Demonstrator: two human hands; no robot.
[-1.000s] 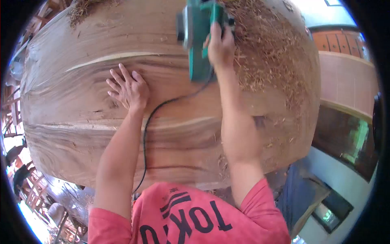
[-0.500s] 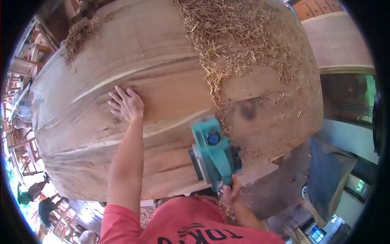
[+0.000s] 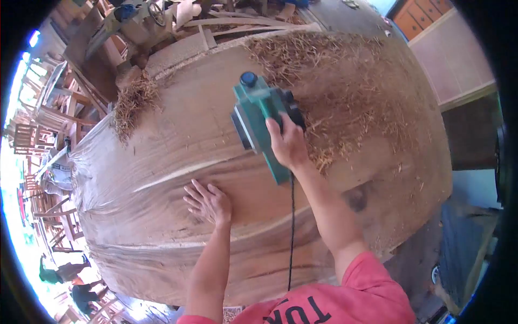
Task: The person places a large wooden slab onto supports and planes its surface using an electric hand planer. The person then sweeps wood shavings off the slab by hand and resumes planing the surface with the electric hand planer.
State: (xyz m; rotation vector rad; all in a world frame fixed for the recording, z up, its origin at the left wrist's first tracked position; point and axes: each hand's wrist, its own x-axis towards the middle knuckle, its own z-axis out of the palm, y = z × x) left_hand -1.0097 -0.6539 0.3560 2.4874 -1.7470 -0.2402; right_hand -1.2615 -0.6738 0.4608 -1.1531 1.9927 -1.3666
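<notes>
A large wooden slab (image 3: pixel 178 216) with wavy dark and pale grain spans the view. My left hand (image 3: pixel 209 202) lies flat on it, fingers spread, below a pale streak in the grain. Farther right, my right hand (image 3: pixel 287 141) is wrapped round the handle of a green electric planer (image 3: pixel 258 110), which rests on the slab's far half. The planer's black cord (image 3: pixel 292 232) runs down toward my body. Curly wood shavings (image 3: pixel 350 97) lie thickly to the right of the planer.
A smaller heap of shavings (image 3: pixel 135 105) sits at the slab's far left edge. Offcut boards (image 3: pixel 183 54) lie beyond the slab. Wooden chairs (image 3: pixel 32 137) stand at left, near a person (image 3: pixel 67 272). A dark cloth-like cover (image 3: pixel 467 248) is at right.
The planer and my right hand have moved from near my body to the slab's far half. The view has shifted, showing more boards beyond. My left hand stays flat on the wood.
</notes>
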